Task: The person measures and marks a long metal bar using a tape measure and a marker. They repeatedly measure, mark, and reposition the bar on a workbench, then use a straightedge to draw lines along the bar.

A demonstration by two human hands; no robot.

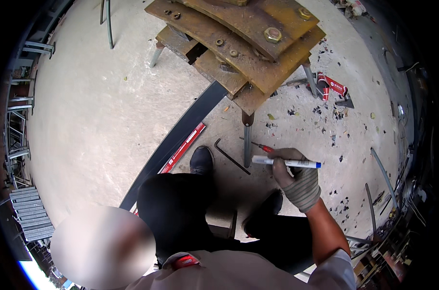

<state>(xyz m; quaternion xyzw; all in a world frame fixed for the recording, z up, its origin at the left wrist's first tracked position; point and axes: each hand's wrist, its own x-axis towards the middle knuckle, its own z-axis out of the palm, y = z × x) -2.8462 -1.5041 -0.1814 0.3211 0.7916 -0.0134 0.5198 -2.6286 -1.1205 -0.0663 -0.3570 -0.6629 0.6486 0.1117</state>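
Pale shirt nearest, marker held crosswise

Over the floor, the marker points nearly left-right, pale end left, blue end right, thumb and fingers of my gloved right hand closed around it. Beyond: a red-handled tool, hex key, rusty stand. My left hand's state I cannot tell.

Flr: pale grey, looks like concrete; dark scraps scattered on R side. L edge: metal frames in a row; below them, stack of grey metal pcs. Upper L: thin metal legs. R edge: darker strip, tubes, cables. Lower L corner: bright bluish-white light.
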